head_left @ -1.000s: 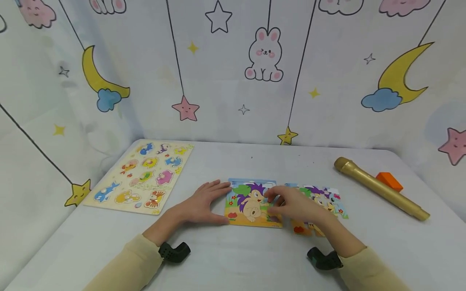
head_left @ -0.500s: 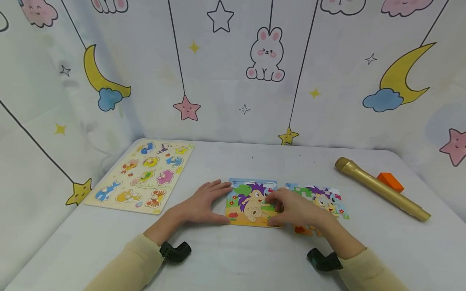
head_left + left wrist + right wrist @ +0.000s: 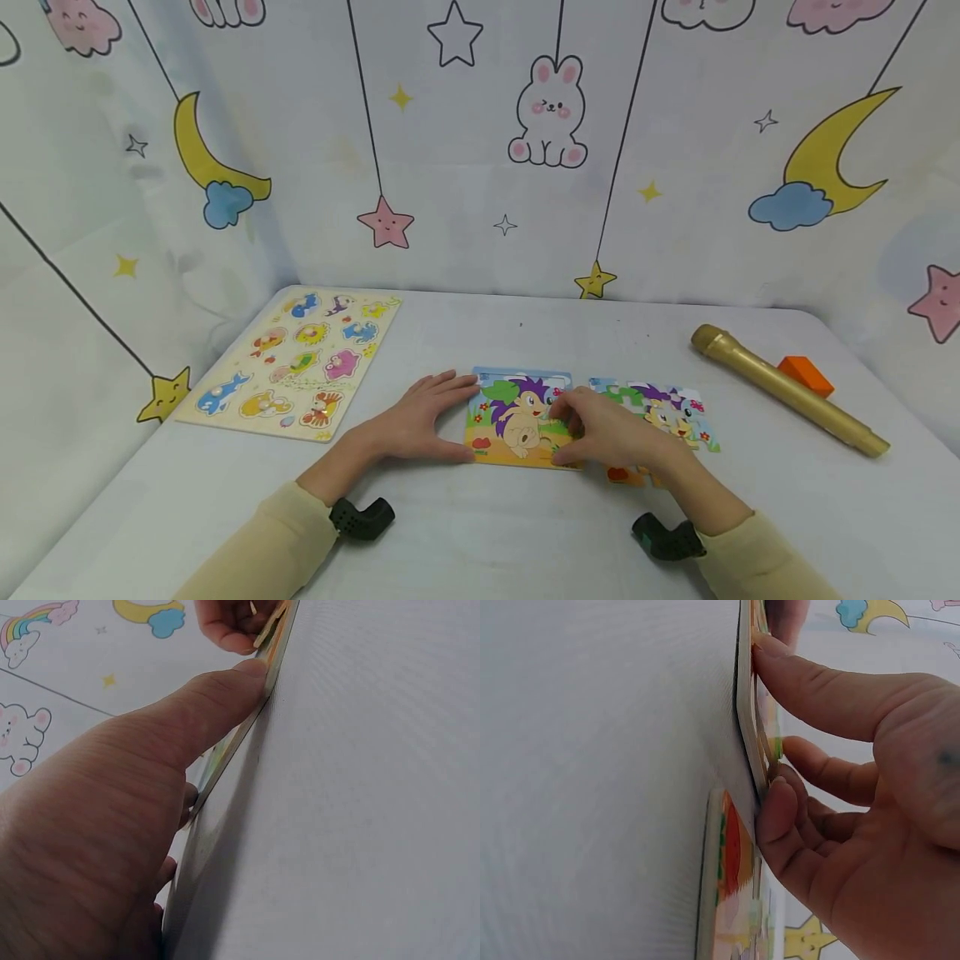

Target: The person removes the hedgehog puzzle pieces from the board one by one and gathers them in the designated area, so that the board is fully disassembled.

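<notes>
A hedgehog jigsaw puzzle [image 3: 519, 417] in a blue-and-orange frame lies flat in the middle of the table. My left hand [image 3: 423, 421] spreads along its left side, thumb [image 3: 240, 682] and fingers fairly straight against the edge. Over the puzzle's right part, my right hand [image 3: 600, 425] pinches a jigsaw piece [image 3: 769, 742] between thumb and fingertips. That piece sits slightly tilted at the frame's lower right; the hand hides much of it in the head view. Just right lies a second jigsaw puzzle [image 3: 678, 417], its pieces showing gaps, partly covered by the right hand and wrist.
A cream board [image 3: 300, 367] with sea-animal pictures lies at the left. Toward the right rest a gold microphone [image 3: 787, 390] and, behind it, an orange block [image 3: 806, 375]. A printed curtain [image 3: 465, 150] rises behind the white table [image 3: 510, 533].
My right hand has shifted slightly, its thumb and fingertips settling lower at the puzzle's lower right with the jigsaw piece. My left hand stays at the left edge.
</notes>
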`<state>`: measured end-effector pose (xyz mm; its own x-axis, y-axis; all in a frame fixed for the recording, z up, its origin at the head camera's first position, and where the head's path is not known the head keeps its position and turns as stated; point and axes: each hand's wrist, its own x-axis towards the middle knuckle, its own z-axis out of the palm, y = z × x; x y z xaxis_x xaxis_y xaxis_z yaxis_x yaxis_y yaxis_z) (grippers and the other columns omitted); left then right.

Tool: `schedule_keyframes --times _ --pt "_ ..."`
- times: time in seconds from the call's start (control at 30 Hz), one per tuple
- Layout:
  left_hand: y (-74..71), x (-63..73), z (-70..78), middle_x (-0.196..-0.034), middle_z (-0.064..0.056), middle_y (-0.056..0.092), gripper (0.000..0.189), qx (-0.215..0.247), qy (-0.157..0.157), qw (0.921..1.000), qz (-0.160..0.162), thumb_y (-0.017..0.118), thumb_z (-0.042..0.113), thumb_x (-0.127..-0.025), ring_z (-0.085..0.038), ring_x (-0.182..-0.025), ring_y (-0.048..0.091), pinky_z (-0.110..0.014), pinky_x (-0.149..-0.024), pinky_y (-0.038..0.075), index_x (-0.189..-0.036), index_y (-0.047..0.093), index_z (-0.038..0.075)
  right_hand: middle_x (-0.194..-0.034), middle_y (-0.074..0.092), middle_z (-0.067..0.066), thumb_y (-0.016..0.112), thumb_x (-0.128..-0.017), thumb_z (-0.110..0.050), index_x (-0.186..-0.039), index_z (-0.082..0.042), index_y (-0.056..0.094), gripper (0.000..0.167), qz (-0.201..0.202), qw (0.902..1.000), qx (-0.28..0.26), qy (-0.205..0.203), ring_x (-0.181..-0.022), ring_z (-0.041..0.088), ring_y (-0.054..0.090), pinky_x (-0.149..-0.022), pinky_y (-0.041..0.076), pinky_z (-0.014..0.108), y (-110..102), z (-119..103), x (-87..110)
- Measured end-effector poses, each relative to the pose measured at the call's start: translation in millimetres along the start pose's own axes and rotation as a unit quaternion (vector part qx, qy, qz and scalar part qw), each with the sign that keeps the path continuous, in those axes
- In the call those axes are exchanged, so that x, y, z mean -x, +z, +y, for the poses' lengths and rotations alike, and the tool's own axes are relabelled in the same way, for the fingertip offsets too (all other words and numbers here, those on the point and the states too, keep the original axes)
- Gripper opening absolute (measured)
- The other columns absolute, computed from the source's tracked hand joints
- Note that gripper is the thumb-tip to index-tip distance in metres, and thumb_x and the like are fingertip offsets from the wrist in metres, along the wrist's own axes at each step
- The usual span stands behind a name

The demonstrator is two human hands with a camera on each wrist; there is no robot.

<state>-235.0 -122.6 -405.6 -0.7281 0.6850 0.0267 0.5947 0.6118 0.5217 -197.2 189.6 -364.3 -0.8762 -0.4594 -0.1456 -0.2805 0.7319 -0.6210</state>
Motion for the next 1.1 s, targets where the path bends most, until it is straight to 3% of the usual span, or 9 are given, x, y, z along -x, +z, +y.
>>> schedule_keyframes --times 0.33,0.5,1.1 --pt "-1.1 -0.9 1.3 -0.164 0.001 0.028 0.093 0.001 0.006 1.0000 0.001 0.075 0.056 -0.082 -0.024 -0.153 0.011 -0.047 -0.123 0.004 -0.157 0.038 0.016 -0.104 0.057 0.000 0.086 -0.082 -0.015 -0.117 -0.008 0.057 0.046 0.014 0.9997 -0.018 -0.009 -0.096 0.020 0.053 -0.085 0.051 0.035 -0.5 -2.3 0.6" --pt "-1.4 -0.5 2.1 -0.164 -0.001 0.029 0.093 0.006 0.011 0.9999 0.004 0.075 0.057 -0.082 -0.028 -0.153 0.012 -0.050 -0.122 0.005 -0.157 0.039 0.014 -0.100 0.058 -0.001 0.083 -0.084 -0.009 -0.116 -0.008 0.059 0.039 0.015 0.9994 -0.026 -0.017 -0.093 0.020 0.054 -0.081 0.052 0.034 -2.8 -2.0 1.3" --pt "-1.9 0.9 3.7 -0.164 -0.002 0.030 0.092 0.009 0.012 0.9999 0.006 0.076 0.055 -0.082 -0.029 -0.153 0.012 -0.051 -0.122 0.005 -0.156 0.040 0.014 -0.097 0.064 -0.002 0.067 -0.097 -0.009 -0.117 -0.011 0.059 0.022 -0.004 0.9974 -0.043 -0.057 -0.089 0.019 0.059 -0.078 0.054 0.033 -14.5 1.4 6.1"
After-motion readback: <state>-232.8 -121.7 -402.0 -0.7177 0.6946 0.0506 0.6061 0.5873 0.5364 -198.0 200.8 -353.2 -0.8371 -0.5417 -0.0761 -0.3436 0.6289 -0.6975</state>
